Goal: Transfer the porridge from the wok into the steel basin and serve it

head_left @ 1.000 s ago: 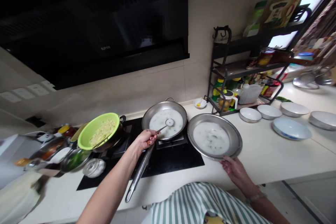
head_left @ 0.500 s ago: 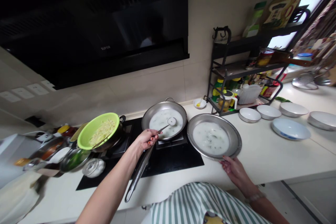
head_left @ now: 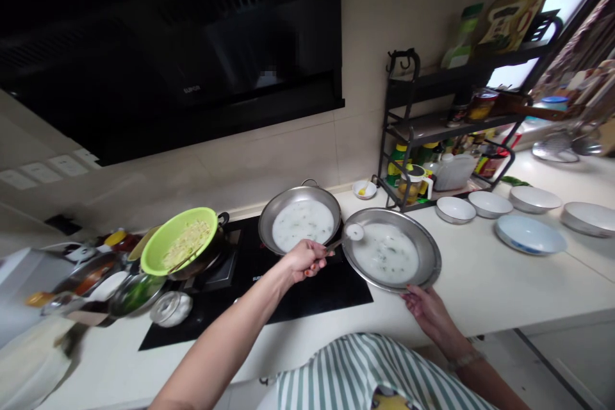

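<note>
My left hand (head_left: 307,259) is wrapped round the handle of a small metal ladle (head_left: 354,232). White liquid fills the ladle's bowl, which is over the near-left rim of a wide steel basin (head_left: 430,269). Milky liquid (head_left: 387,253) with dark green bits lies in that basin. My right hand (head_left: 427,311) grips the basin's front right rim, thumb on top. To the left, a steel pan (head_left: 269,221) holds similar white liquid on the black hob (head_left: 327,295). My left forearm and hand hide the pan's long handle.
A green colander (head_left: 156,253) of pale shreds rests on a dark pot at left. Near it stand a glass jar (head_left: 172,309) and several dishes. At right are several bowls (head_left: 455,210) and a black rack (head_left: 408,131) of bottles. A range hood (head_left: 216,45) hangs above.
My left hand has carried the ladle rightward, from above the pan to the basin's left edge. My right hand keeps its place on the basin.
</note>
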